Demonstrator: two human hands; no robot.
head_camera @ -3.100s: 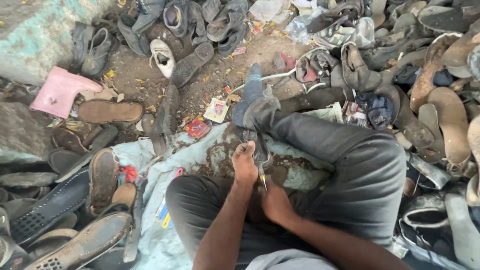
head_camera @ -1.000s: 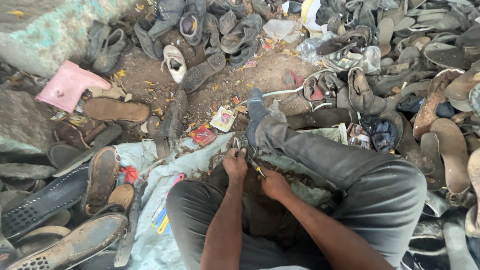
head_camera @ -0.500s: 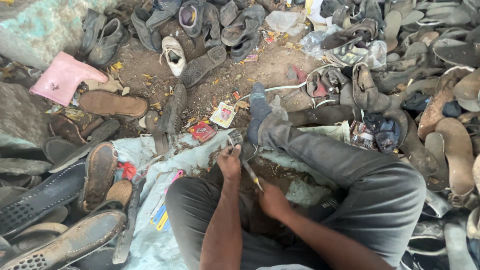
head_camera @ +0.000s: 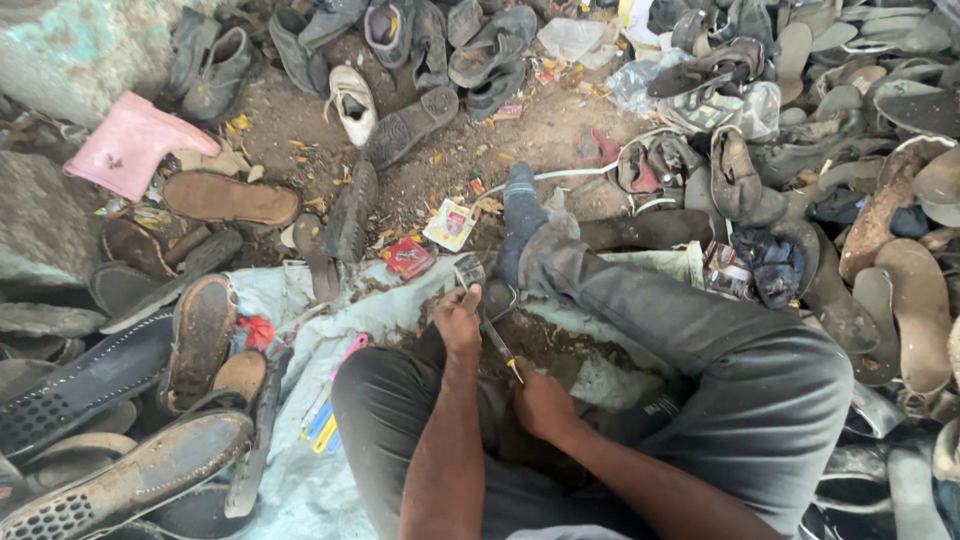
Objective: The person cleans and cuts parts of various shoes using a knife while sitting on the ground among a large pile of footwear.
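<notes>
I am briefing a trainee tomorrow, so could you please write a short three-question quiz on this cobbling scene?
1. True or false: the left hand rests on the pink rubber boot.
2. Which hand grips the thin metal tool with a yellow end?
3. The small red packet lies: A) on the pale cloth sheet edge, B) inside a shoe.

Key: 1 false; 2 right hand; 3 A.

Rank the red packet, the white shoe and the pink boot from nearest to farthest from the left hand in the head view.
From the left hand:
1. Red packet, just up and left, on the cloth's edge.
2. White shoe, farther up, on the dirt.
3. Pink boot, far upper left, by the wall.
</notes>
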